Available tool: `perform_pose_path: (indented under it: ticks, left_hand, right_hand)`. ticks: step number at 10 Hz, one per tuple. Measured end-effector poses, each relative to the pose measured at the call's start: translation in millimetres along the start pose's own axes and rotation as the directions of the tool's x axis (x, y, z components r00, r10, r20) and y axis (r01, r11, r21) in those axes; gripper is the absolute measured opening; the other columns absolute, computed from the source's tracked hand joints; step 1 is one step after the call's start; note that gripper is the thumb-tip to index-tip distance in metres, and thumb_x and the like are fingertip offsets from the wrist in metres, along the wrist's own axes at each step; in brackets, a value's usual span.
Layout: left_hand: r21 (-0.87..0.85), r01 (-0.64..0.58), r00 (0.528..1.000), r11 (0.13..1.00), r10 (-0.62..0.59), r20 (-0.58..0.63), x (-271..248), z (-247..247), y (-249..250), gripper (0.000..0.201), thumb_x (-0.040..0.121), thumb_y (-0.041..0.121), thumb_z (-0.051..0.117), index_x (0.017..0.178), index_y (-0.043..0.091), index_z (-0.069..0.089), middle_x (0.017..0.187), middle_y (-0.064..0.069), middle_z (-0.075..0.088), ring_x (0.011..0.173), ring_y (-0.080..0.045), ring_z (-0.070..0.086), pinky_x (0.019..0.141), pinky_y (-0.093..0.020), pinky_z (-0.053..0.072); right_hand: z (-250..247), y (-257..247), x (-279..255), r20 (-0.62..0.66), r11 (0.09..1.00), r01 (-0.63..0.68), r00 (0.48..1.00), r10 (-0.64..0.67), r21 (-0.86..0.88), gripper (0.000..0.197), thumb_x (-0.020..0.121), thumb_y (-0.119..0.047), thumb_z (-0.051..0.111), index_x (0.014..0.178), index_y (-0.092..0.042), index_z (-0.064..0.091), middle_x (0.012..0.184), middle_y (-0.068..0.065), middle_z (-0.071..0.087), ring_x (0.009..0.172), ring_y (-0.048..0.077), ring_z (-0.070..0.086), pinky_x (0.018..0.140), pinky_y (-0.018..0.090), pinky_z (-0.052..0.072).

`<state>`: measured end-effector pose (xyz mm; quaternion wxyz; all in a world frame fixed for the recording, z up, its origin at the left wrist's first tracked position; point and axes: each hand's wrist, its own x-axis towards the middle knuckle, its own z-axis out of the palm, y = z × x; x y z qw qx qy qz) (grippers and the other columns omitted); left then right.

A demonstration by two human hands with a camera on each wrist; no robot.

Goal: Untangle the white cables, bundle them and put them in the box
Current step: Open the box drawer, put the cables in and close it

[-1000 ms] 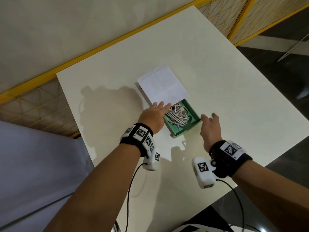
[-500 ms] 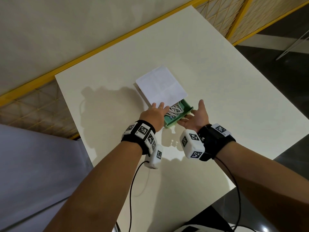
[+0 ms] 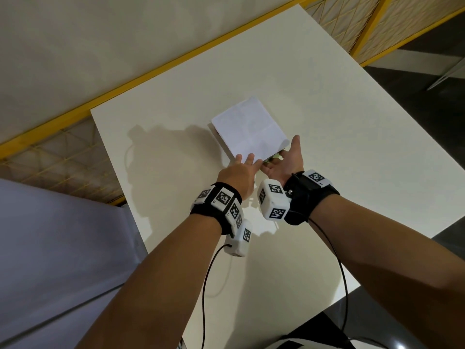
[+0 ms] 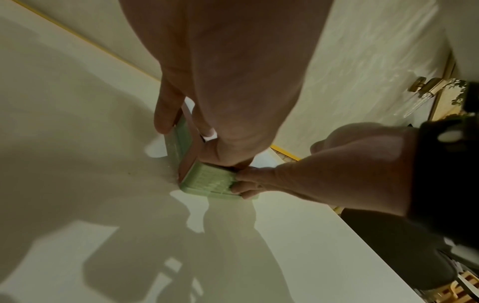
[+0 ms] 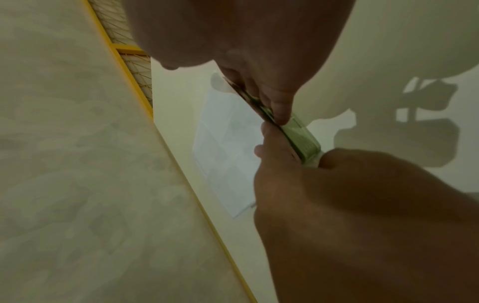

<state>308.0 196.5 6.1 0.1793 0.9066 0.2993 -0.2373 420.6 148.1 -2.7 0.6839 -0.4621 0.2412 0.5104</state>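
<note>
- As we look down from the head view, the white lid (image 3: 249,129) covers almost the whole green box (image 3: 271,159) on the table (image 3: 327,122), so we judge the step in hand is closing the box. Our left hand (image 3: 239,172) lies with straight fingers on the near edge of the lid. Our right hand (image 3: 286,159) is at the near right corner, palm turned toward the box, thumb up. The white cables are not visible; we suppose they are inside.
- From the left wrist view, the left hand (image 4: 228,102) has the thumb (image 4: 166,114) against the side wall of the box (image 4: 207,182) and the fingers over the top edge. The fingers (image 4: 243,184) of the right hand are curled on the near end wall.
- From the right wrist view, the right hand (image 5: 259,51) puts a fingertip (image 5: 281,114) on the seam between lid (image 5: 228,147) and box (image 5: 303,139), and the left hand (image 5: 337,194) holds the near corner.
- Next, we think, the lid must go down evenly until it sits flush; a cable loop under the rim could stop it.
</note>
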Motion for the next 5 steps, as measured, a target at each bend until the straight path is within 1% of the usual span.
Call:
perform_pose_path:
  ticks: [1,2,3,4,5]
  left_hand:
    - [0.003,-0.005,1.0,1.0,0.005,-0.01,1.7,2.0,0.4,0.061,0.096,0.012,0.04,0.15,0.024,0.017,0.16,0.001,0.01,0.147,-0.027,0.008,0.102,-0.045,0.038]
    - [-0.011,-0.004,1.0,1.0,0.004,-0.016,1.2,-1.3,1.3,0.063,0.093,0.005,0.038,0.15,0.025,0.019,0.159,0.001,0.012,0.146,-0.026,0.01,0.102,-0.045,0.04]
    - [-0.066,-0.015,1.0,0.998,0.014,-0.02,-0.9,-0.9,0.2,0.066,0.091,0.0,0.036,0.15,0.025,0.021,0.16,0.002,0.014,0.146,-0.025,0.011,0.104,-0.044,0.038]
    - [-0.173,-0.058,0.988,0.983,0.031,-0.154,-7.1,-1.3,-4.0,0.065,0.091,0.004,0.039,0.15,0.025,0.024,0.161,-0.001,0.015,0.147,-0.025,0.013,0.111,-0.042,0.033]
    - [-0.447,-0.029,0.951,0.894,-0.113,-0.287,-35.6,5.4,-15.4,0.057,0.092,0.008,0.042,0.147,0.023,0.035,0.158,-0.002,0.025,0.144,-0.024,0.026,0.113,-0.037,0.03]
  right_hand:
    - [-3.1,-0.9,1.1,-0.002,1.0,0.008,1.0,-0.008,-0.005,0.07,0.086,-0.062,0.043,0.131,-0.009,0.044,0.125,0.017,0.056,0.109,0.036,0.059,0.099,0.049,0.046]
    - [-6.2,-2.0,1.8,0.002,1.0,-0.002,1.0,0.002,-0.03,0.065,0.086,-0.062,0.041,0.122,-0.008,0.048,0.121,0.017,0.059,0.108,0.035,0.06,0.099,0.048,0.046]
    - [-12.3,-4.9,-1.8,-0.03,0.992,-0.008,1.0,0.004,-0.129,0.066,0.086,-0.064,0.038,0.127,-0.013,0.047,0.123,0.015,0.057,0.114,0.036,0.056,0.1,0.048,0.044]
    - [-22.7,-6.7,-10.0,-0.062,0.971,0.011,0.998,-0.026,-0.238,0.065,0.087,-0.062,0.038,0.133,-0.017,0.042,0.123,0.011,0.051,0.111,0.036,0.056,0.092,0.048,0.049]
    - [-47.6,-9.8,-27.7,0.017,0.915,0.004,1.0,0.003,-0.404,0.046,0.092,-0.05,0.043,0.118,-0.013,0.052,0.111,0.008,0.063,0.087,0.027,0.069,0.068,0.035,0.053]
